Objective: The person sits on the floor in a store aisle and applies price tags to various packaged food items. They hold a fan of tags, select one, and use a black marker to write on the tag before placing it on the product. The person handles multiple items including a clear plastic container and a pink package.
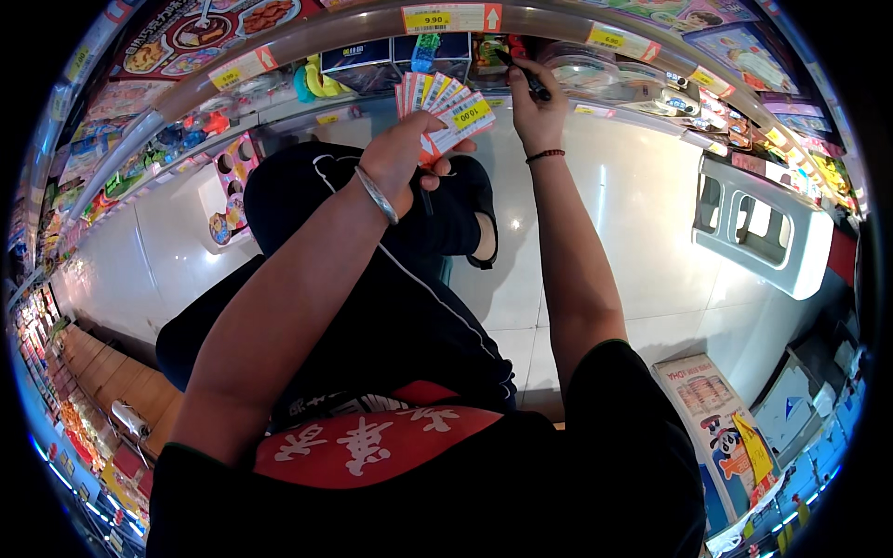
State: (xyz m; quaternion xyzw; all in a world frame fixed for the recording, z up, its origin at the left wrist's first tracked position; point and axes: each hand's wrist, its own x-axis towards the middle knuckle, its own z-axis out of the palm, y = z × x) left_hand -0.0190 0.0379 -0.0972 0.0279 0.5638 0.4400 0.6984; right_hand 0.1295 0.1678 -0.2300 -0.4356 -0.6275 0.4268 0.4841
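Near the top centre, my left hand (404, 153) holds a fanned bunch of shelf price tags (457, 118), white and yellow with red arrow ends. To the right of the fan, my right hand (541, 101) grips a black marker pen (531, 80), its tip pointing up and left toward the goods on the shelf. The two hands are apart. Just beyond them runs a shelf edge rail (523, 19) bearing more price tags. Under it, dark blue boxes (357, 64) and clear plastic packs (579, 66) stand on a lower shelf.
A grey-white plastic stool (760, 227) stands on the tiled floor at the right. A printed carton (718, 425) lies at the lower right. At the left, a pink cardboard piece (234, 174) is on the floor beside packed toy shelves. My bent knees are below my hands.
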